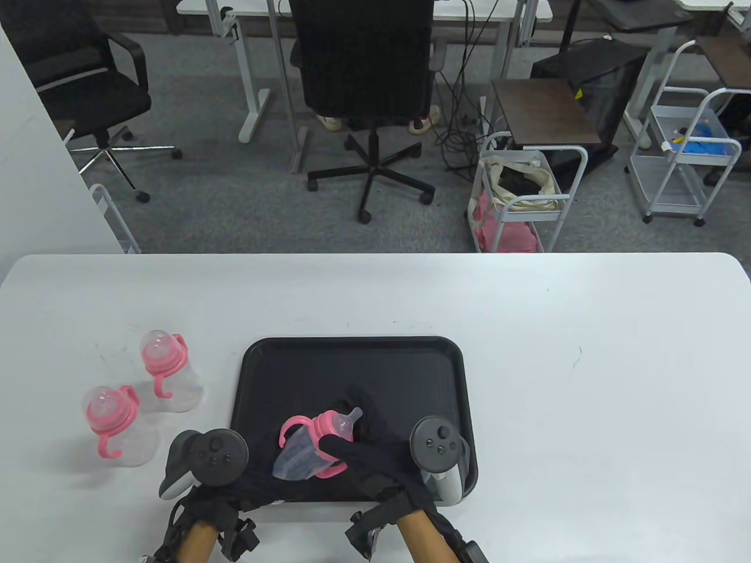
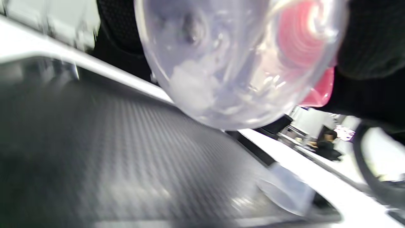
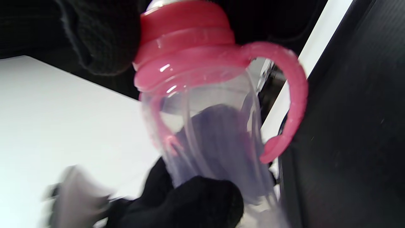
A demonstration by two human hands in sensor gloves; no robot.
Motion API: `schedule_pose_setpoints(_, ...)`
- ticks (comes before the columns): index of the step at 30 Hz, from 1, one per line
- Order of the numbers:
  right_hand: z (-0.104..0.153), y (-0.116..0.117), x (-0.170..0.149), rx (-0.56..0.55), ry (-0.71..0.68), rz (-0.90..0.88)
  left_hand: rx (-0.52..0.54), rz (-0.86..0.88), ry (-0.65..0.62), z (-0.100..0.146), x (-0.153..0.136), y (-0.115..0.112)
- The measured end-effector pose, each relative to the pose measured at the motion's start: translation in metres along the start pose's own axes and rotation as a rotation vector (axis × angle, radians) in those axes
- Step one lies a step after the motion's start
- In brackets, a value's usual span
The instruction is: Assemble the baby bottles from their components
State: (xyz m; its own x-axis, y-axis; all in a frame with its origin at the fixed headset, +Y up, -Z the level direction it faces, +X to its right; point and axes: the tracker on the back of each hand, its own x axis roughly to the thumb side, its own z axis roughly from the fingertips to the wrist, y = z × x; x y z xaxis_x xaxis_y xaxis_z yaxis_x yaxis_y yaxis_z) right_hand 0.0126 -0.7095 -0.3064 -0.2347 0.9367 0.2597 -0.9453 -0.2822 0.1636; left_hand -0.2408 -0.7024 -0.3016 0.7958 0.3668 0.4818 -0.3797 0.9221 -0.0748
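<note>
While gripped by both hands, bottle (image 1: 311,448) over tray (image 1: 352,363).

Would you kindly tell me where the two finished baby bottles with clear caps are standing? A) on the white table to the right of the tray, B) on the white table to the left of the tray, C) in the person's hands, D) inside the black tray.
B: both capped bottles stand on the white table, left of the black tray.

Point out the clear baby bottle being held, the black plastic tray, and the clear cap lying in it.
Clear baby bottle with pink collar (image 1: 299,454), table view, body.
Black plastic tray (image 1: 352,346), table view, far rim.
Clear cap (image 2: 284,190), left wrist view, side.
</note>
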Motion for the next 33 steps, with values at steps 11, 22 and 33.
schedule_pose_setpoints(11,0.003,0.0,0.013,-0.083,-0.026,0.06,0.258,-0.324,-0.015,0.006,0.025,0.003)
schedule_pose_setpoints(22,0.002,-0.006,0.001,-0.004,0.017,-0.053,0.238,-0.281,0.055,0.005,0.005,-0.002)
schedule_pose_setpoints(33,0.009,-0.09,0.004,-0.175,0.088,0.324,0.217,-0.155,0.158,0.017,-0.028,0.002)
